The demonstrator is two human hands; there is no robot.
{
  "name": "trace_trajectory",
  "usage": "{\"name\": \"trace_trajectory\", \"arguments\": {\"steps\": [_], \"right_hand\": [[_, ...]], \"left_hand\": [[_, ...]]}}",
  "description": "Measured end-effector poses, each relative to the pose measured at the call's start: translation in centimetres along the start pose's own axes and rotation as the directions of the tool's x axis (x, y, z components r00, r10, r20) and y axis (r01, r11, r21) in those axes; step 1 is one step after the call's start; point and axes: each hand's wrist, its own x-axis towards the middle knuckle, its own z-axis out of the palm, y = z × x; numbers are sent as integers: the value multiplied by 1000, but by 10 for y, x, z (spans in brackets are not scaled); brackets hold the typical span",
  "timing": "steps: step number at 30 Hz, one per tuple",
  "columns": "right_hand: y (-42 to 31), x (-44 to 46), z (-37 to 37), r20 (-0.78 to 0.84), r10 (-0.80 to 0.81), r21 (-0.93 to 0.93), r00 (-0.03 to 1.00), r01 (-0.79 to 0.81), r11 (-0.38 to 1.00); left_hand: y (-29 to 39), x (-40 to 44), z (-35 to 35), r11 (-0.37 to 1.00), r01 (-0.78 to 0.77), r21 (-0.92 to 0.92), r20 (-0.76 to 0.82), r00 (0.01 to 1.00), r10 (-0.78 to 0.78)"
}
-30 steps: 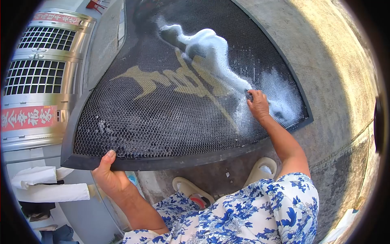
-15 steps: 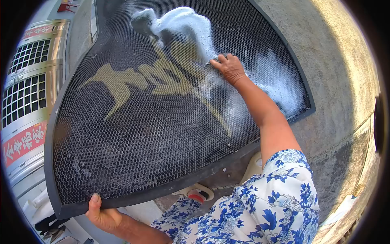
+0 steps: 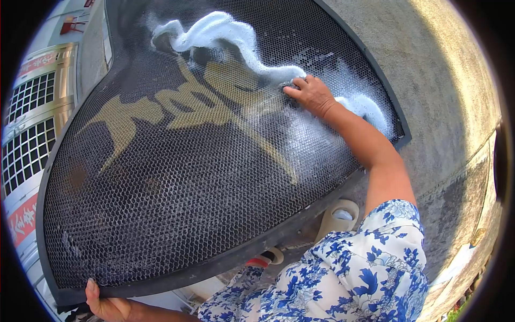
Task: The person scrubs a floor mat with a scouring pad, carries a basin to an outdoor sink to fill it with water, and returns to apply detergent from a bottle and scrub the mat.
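Note:
A dark mesh mat (image 3: 177, 214) with a black border and yellowish lettering fills the middle of the view. My left hand (image 3: 107, 307) grips its near left corner, thumb on top of the border. On the right part of the mat, my right hand (image 3: 312, 95) presses down with curled fingers round a small dark, rough scrubber (image 3: 289, 85), mostly hidden under the fingertips. White foam (image 3: 236, 36) runs in a wavy band from the far left to my right hand. More foam (image 3: 366, 107) lies near the mat's right corner.
Concrete ground (image 3: 429, 107) stretches along the right, part sunlit. Metal doors with grilles (image 3: 32, 145) and red banners stand at the left, with a red stool (image 3: 72, 24) beyond. A beige shoe (image 3: 339, 217) is below the mat's near edge.
The mat's near left corner and my left hand have moved left and down in view. My right hand has moved left and up across the mat since the first frame, and the foam band has changed shape.

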Motion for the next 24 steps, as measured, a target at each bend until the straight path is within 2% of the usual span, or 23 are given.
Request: {"name": "trace_trajectory", "arguments": {"steps": [1, 2, 3, 4, 6, 7, 8, 10, 11, 12, 13, 14, 15, 16, 17, 18, 19, 20, 21, 22, 23, 24], "right_hand": [[23, 4, 1, 12, 40, -73, 999, -39, 997], [43, 11, 4, -19, 208, -78, 978, -208, 975], [62, 16, 3, 32, 407, -141, 913, -399, 906], [74, 19, 1, 37, 566, -72, 824, -563, 823], [68, 18, -5, 56, 570, 63, 820, -572, 817], [53, 13, -13, 107, 521, 192, 847, -531, 825], [32, 3, -23, 155, 467, 321, 870, -492, 809], [1, -19, -72, 434, 241, 453, 868, -441, 774], [-4, -29, -97, 531, 121, 435, 839, -392, 811], [-5, -40, -118, 628, 2, 419, 778, -340, 842], [-1, -49, -136, 624, 13, 406, 782, -338, 849], [6, -60, -153, 635, 94, 375, 766, -413, 830], [16, -76, -163, 649, 171, 348, 741, -489, 800], [28, -100, -169, 494, 291, 425, 820, -519, 742], [39, -129, -175, 330, 413, 508, 849, -529, 680], [46, -154, -186, 304, 596, 556, 743, -646, 523], [49, -180, -200, 282, 752, 597, 596, -722, 349], [52, -210, -207, 314, 865, 693, 392, -717, 73], [51, -237, -209, 373, 912, 760, 168, -619, -197], [44, -256, -215, 375, 916, 752, 140, -624, -212], [33, -272, -221, 550, 835, 783, 11, -356, -511], [24, -287, -224, 716, 696, 696, -46, -19, -718]], "left_hand": [[-2, 0, -3, 1000, -2, -2, -2, 1000, 2], [-4, 2, -9, 997, -70, 32, -8, 997, 71], [1, 6, -13, 989, -129, 77, -2, 992, 130], [1, 14, -17, 989, -132, 66, 6, 991, 132], [1, 25, -38, 999, -47, -2, 8, 999, 47], [-8, 26, -32, 989, -130, 76, -106, 985, 137], [-7, 39, -51, 967, -184, 174, 16, 983, 184], [-13, 53, -45, 940, -244, 237, 33, 970, 243], [-10, 58, -40, 944, -252, 215, 36, 968, 250], [-6, 63, -35, 979, -152, 134, 46, 988, 147], [-5, 66, -28, 997, -47, 55, 65, 997, 43], [-8, 55, -6, 998, -47, 40, 72, 996, 44], [-11, 33, 28, 992, -71, 106, -16, 997, 73], [-13, 27, 34, 987, -69, 144, -14, 997, 71], [-14, 22, 39, 981, -66, 182, -12, 997, 70], [-14, 24, 38, 981, -69, 179, 2, 998, 70], [-21, 27, 36, 995, 1, 102, -36, 999, 3], [-27, 29, 37, 997, 74, 25, -64, 995, -72], [-32, 28, 41, 996, 82, 40, -104, 992, -77], [-29, 27, 50, 994, 92, 50, -80, 993, -88], [-26, 27, 54, 987, 163, 15, -68, 985, -161], [-23, 28, 58, 973, 230, -17, -55, 971, -231]]}}
